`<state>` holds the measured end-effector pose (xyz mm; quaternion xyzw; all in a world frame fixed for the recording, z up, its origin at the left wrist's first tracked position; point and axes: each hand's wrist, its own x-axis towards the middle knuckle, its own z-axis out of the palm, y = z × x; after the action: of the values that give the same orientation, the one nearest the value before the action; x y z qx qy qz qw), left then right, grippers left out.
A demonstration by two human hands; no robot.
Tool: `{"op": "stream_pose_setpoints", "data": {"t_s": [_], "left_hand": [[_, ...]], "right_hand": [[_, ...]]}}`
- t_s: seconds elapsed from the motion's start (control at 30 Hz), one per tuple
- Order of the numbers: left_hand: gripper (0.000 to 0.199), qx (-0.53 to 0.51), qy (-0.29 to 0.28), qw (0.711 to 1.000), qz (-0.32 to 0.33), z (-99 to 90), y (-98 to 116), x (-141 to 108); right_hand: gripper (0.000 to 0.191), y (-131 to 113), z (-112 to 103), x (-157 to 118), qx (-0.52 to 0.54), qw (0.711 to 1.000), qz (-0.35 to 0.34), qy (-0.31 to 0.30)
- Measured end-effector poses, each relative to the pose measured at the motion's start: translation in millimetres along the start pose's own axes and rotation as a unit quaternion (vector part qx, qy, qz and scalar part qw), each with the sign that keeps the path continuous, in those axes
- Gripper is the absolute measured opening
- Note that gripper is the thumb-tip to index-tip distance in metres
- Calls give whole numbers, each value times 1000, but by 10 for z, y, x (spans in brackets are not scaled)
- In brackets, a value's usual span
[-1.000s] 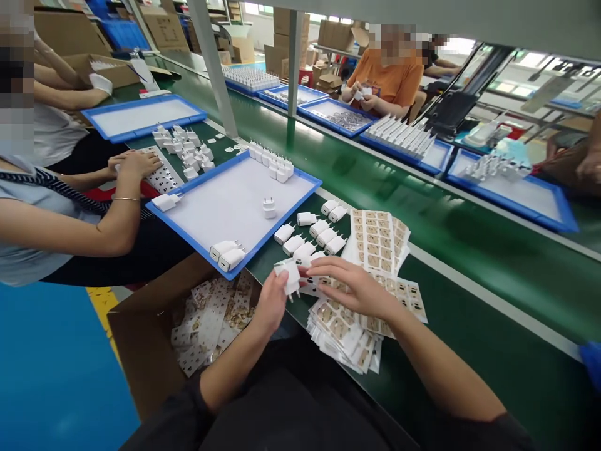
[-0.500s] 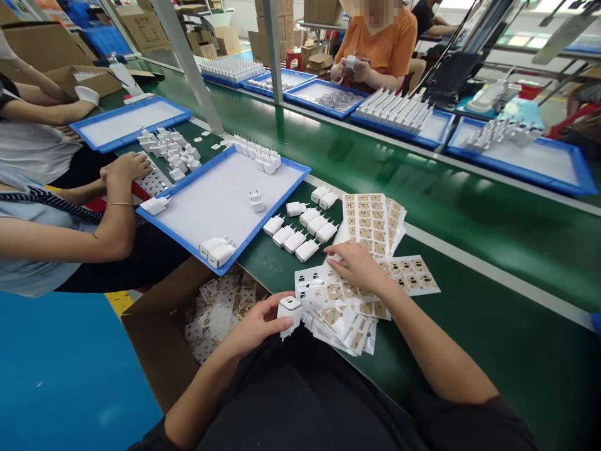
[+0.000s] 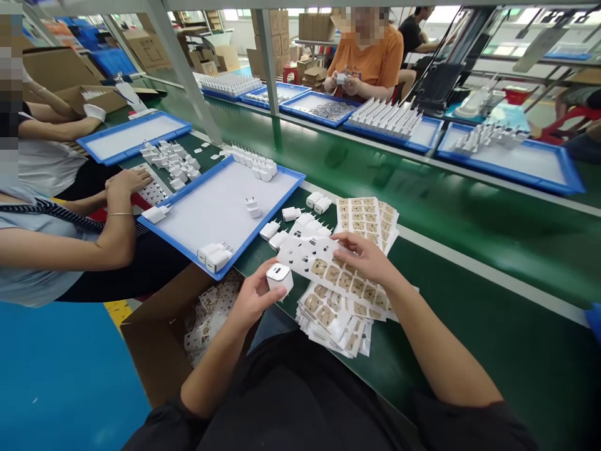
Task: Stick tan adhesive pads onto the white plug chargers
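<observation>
Clamping white charger (image 3: 280, 283) in left hand (image 3: 256, 293), pinching sticker sheet (image 3: 332, 275) with right hand (image 3: 369, 258), just below frame centre.

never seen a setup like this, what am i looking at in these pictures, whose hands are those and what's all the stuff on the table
There is no robot here. One camera, worn on a person's head, takes every picture, looking forward and down at their two bare hands. The left hand holds a white plug with a slot in its top. The right hand has its fingers on a sheet of tan stickers. More sheets lie on the green table. Loose plugs sit between them and a blue-rimmed tray, which holds others. An open cardboard box stands below. Other people work at the left and across the table.
</observation>
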<state>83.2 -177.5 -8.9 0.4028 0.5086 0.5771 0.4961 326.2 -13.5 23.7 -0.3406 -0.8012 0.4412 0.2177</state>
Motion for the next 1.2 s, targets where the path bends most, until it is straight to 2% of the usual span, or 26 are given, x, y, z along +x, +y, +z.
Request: {"op": "stream_pose_setpoints", "data": {"t_s": [0.1, 0.17, 0.33, 0.4, 0.47, 0.53, 0.63, 0.83, 0.97, 1.1, 1.2], "left_hand": [[62, -16, -67, 996, -53, 59, -39, -39], [58, -11, -95, 994, -48, 142, -64, -68], [47, -42, -97, 994, -26, 324, -141, -54], [47, -61, -87, 994, -31, 342, -176, -36], [47, -73, -75, 994, -24, 333, -204, -27], [47, -83, -76, 994, -16, 311, -219, -28], [50, -89, -96, 991, -3, 274, -220, -39], [52, -55, -128, 989, 39, 231, -159, -40], [47, 16, -116, 989, 93, 219, -116, -14], [50, 81, -127, 982, 114, 206, -107, 10], [48, 116, -131, 978, 113, 206, -108, 27]], "right_hand": [[38, -49, 30, -12, -10, 999, -1, 47], [36, -82, 65, -21, -31, 998, -3, 58], [33, -153, 170, -60, -66, 993, -42, 87], [32, -208, 205, -91, -96, 982, -104, 127], [27, -283, 233, -126, -136, 962, -197, 134], [18, -358, 260, -153, -159, 944, -274, 96], [13, -422, 299, -165, -150, 938, -310, 42], [10, -415, 324, -160, -101, 953, -287, 14], [8, -424, 309, -176, -43, 978, -205, -14], [13, -409, 297, -156, 6, 992, -121, -38], [20, -373, 283, -129, 32, 997, -69, -4]]}}
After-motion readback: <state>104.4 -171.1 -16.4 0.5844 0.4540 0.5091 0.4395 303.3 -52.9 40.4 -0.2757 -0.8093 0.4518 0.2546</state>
